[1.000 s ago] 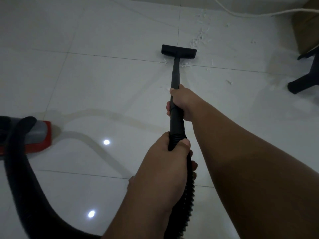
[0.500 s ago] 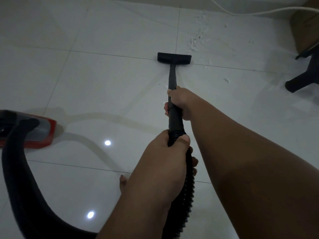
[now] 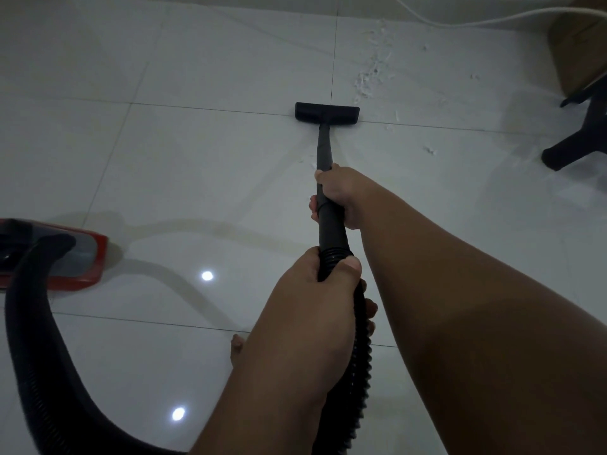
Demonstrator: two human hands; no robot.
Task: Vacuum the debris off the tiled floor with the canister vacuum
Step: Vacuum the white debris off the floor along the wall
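A black vacuum wand (image 3: 325,152) ends in a flat black floor nozzle (image 3: 327,112) resting on a grout line of the white tiled floor (image 3: 197,159). My right hand (image 3: 341,195) grips the wand's middle. My left hand (image 3: 315,297) grips lower down, where the ribbed black hose (image 3: 29,339) joins the wand. The hose loops down and left to the red and grey canister (image 3: 75,257). White debris (image 3: 369,78) lies scattered just beyond and right of the nozzle, with small flecks (image 3: 429,150) nearer to me.
A black chair base leg (image 3: 573,149) stands at the right edge, with a brown piece of furniture (image 3: 578,44) behind it. A white cord (image 3: 460,23) runs along the far floor. My bare toes (image 3: 237,348) show beneath my left arm.
The nozzle has been drawn back toward me and slightly left, away from the debris pile. The canister has come further into view at the left.
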